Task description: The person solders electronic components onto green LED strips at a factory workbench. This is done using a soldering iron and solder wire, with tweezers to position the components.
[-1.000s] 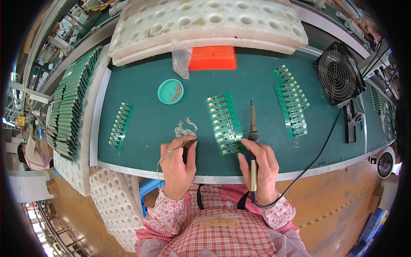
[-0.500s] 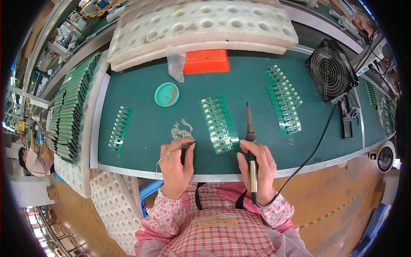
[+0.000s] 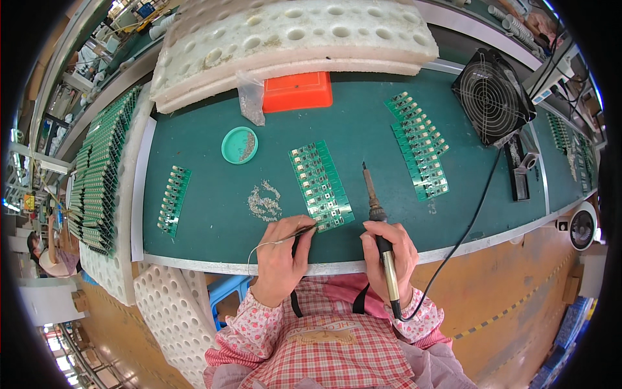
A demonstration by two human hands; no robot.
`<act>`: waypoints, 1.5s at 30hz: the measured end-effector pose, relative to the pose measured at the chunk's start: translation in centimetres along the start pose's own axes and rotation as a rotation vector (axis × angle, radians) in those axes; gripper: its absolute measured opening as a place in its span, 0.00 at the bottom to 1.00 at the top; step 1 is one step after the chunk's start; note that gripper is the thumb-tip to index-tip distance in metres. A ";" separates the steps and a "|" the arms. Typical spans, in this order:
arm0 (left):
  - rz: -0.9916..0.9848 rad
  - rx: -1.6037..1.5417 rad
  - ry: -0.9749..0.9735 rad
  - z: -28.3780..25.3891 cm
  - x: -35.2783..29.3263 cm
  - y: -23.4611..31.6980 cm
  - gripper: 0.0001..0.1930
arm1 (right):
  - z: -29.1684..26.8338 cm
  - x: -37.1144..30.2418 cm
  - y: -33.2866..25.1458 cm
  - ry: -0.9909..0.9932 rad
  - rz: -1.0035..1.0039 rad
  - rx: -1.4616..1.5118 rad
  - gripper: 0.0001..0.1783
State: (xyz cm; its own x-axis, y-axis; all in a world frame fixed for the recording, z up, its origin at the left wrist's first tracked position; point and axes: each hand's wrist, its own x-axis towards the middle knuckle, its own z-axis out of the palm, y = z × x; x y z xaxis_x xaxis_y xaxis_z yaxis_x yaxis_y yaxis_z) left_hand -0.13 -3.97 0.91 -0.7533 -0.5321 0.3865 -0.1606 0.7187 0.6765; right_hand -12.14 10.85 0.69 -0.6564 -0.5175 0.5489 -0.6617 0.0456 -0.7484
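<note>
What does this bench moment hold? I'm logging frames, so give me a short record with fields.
left hand: pinches a solder wire at the near end of the middle circuit board panel
right hand: grips a soldering iron, tip raised off the board
surface: green mat
nearby: round green dish, orange box, small fan

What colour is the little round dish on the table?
The round dish is teal green, clearest in the head view.
</note>
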 end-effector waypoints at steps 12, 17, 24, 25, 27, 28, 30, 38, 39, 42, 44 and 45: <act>0.014 0.060 -0.017 0.1 0.2 0.2 0.09 | 0.0 0.0 0.0 -0.009 0.007 0.014 0.17; 0.022 0.069 -0.025 0.0 0.2 0.1 0.12 | -0.2 0.0 -0.1 -0.021 0.007 0.029 0.17; 0.016 0.067 -0.028 0.0 0.4 0.4 0.09 | -0.2 -0.3 0.1 0.001 -0.014 0.060 0.17; 0.023 0.067 -0.027 0.0 0.3 0.3 0.10 | -0.3 -0.3 0.2 0.001 -0.014 0.060 0.17; 0.030 0.067 -0.025 0.0 0.3 0.2 0.12 | -0.4 -0.3 0.3 -0.007 -0.038 0.044 0.09; 0.030 0.066 -0.026 0.0 0.3 0.3 0.12 | -0.5 -0.3 0.3 -0.007 -0.038 0.043 0.09; 0.029 0.066 -0.026 0.0 0.4 0.3 0.12 | -0.8 -0.4 0.2 -0.039 -0.027 0.060 0.09; 0.014 0.032 -0.019 0.0 0.3 0.2 0.12 | -2.1 -1.0 -1.0 -0.113 0.188 0.583 0.10; 0.014 0.033 -0.018 0.0 0.3 0.3 0.12 | -2.0 -0.8 -1.0 -0.113 0.187 0.584 0.10; 0.010 0.034 -0.014 0.0 0.3 0.3 0.12 | -2.0 -0.4 -1.1 -0.138 0.155 0.623 0.10; -0.001 0.036 -0.006 0.0 0.3 0.4 0.12 | -1.9 -0.2 -1.1 -0.162 0.118 0.615 0.09; -0.001 0.036 -0.006 0.0 0.2 0.4 0.12 | -1.9 -0.1 -1.1 -0.162 0.117 0.615 0.09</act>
State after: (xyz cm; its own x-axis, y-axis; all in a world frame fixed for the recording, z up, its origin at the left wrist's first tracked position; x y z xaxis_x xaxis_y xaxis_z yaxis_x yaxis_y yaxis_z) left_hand -0.36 -3.83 1.26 -0.7568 -0.5304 0.3820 -0.1841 0.7337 0.6541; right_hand -12.06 12.46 2.14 -0.6166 -0.6637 0.4234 -0.2293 -0.3631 -0.9031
